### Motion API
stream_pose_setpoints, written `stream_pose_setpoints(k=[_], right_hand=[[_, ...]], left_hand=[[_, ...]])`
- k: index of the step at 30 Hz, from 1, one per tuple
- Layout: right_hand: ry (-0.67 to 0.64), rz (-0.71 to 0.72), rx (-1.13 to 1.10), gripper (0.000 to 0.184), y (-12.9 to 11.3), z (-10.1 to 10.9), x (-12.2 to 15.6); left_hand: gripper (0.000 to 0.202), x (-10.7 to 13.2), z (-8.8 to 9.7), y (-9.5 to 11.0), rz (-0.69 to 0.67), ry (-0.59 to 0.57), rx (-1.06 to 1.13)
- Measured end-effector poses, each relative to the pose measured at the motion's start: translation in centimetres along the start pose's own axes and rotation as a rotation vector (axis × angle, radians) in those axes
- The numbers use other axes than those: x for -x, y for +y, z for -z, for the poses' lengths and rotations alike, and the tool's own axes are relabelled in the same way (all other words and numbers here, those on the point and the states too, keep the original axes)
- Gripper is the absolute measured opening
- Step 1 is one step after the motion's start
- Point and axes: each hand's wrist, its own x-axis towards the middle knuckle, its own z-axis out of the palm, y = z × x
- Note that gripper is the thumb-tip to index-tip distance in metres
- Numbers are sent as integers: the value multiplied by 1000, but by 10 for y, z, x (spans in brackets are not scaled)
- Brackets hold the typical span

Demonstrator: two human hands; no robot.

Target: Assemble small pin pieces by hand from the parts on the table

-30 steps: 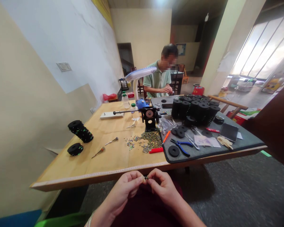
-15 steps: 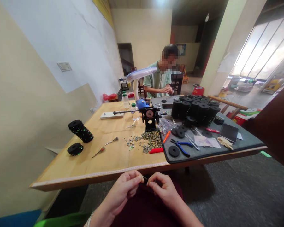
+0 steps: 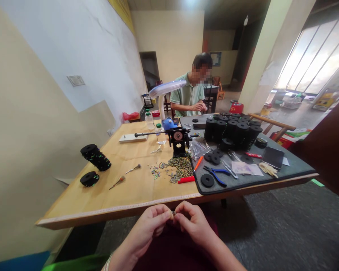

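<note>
Just off the table's front edge, over my lap, both hands meet fingertip to fingertip. My left hand (image 3: 155, 222) pinches a tiny dark piece (image 3: 173, 213) between thumb and forefinger. My right hand (image 3: 192, 223) is pinched at the other end of that piece. Its kind is too small to make out, and the fingertips cover most of it. On the table beyond lies a heap of small dark-and-gold pieces (image 3: 182, 167), with mixed coloured beads (image 3: 155, 171) on its left. A red-handled tool (image 3: 186, 180) borders the heap.
A black crank device with a dial (image 3: 178, 136) stands mid-table, a lamp (image 3: 168, 88) behind it. Black foam spools (image 3: 234, 130), blue-handled pliers (image 3: 219, 175) and foam rings (image 3: 207, 180) lie on the grey mat. More spools (image 3: 96, 157) and brushes (image 3: 133, 168) are left. A person (image 3: 192, 94) sits opposite.
My right hand has moved slightly left and up, closing the gap to my left fingertips. Less of the small dark piece shows now. My left hand stays nearly in place.
</note>
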Motion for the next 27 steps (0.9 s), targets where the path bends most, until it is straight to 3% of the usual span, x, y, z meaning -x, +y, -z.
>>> stream_pose_setpoints(k=[15, 27], right_hand=[[5, -71, -26, 23, 16, 2, 6], [-35, 39, -30, 18, 2, 2, 4]], left_hand=[[37, -1, 5, -1, 11, 16, 42], [35, -1, 1, -2, 10, 9, -44]])
